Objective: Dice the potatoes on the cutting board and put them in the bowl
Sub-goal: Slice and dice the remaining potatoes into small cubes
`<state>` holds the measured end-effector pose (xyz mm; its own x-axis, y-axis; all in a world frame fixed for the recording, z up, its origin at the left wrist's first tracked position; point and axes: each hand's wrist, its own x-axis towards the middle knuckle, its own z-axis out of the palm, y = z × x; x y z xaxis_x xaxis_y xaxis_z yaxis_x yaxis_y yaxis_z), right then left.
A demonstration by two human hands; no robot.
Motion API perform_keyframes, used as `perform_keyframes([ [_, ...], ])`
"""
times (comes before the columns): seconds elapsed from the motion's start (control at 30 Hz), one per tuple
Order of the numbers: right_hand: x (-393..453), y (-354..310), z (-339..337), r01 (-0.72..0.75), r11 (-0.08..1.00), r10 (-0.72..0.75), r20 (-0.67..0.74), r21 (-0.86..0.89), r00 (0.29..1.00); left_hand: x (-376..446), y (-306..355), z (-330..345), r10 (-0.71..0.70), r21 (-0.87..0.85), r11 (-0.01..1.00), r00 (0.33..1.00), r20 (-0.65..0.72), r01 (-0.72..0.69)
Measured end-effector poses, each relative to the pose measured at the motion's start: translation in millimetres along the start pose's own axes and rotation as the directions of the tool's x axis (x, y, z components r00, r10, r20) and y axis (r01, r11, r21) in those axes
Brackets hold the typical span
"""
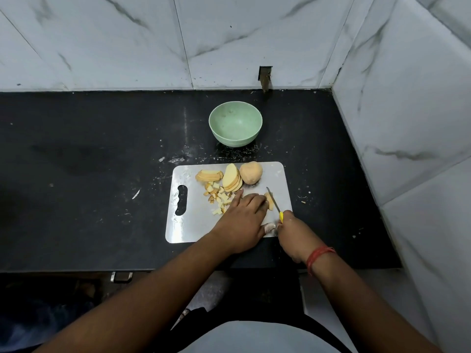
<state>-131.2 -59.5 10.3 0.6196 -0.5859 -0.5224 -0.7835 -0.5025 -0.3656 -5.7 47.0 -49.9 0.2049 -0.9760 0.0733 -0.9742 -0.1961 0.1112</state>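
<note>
Right at the near right corner of the cutting board, the right hand had its grip curled round the yellow handle of a small knife, the blade running up and slightly leftward away from the fist. Its edge lay against the right side of a stack of potato slices, which the left hand pinned to the board, fingers bent over the top; how tightly those fingertips pressed could not be told, since the hand hid most of the stack. So the piece being cut lay just left of the blade and just beyond the right hand, with the blade running roughly along the visible length of the stack, and the next stroke, as I judged it, would go down beside the left fingertips. Left of that hand sat a scatter of diced pieces. Farther back on the board leaned two more fans of slices and one whole potato, still uncut. Beyond the board's far edge, on the dark worktop, stood the green bowl, holding no potato yet, nearer the left hand's side for the later transfer.
</note>
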Motion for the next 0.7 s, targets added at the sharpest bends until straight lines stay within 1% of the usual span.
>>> perform_keyframes([
  [0.1,3,0,-3,0.016,1.0,-0.016,0.032,0.008,0.999,-2,0,1,0.011,0.014,1.0,1.0,-0.008,-0.011],
  [0.27,2,2,-2,0.004,1.0,-0.004,-0.028,0.003,1.0,-3,-5,3,0.038,0.025,0.999,0.999,-0.006,-0.038],
  [0.47,3,2,2,-0.001,0.999,0.0,-0.014,-0.046,1.0,-3,-4,8,0.025,0.015,1.0,0.998,-0.053,-0.025],
  [0.57,3,0,-1,0.008,1.0,-0.008,0.024,0.008,1.0,-4,-3,11,0.023,-0.005,1.0,0.996,-0.087,-0.024],
  [0.7,7,-1,-3,0.006,1.0,-0.005,0.065,-0.013,0.998,-4,-2,13,0.018,-0.001,1.0,0.995,-0.1,-0.019],
])
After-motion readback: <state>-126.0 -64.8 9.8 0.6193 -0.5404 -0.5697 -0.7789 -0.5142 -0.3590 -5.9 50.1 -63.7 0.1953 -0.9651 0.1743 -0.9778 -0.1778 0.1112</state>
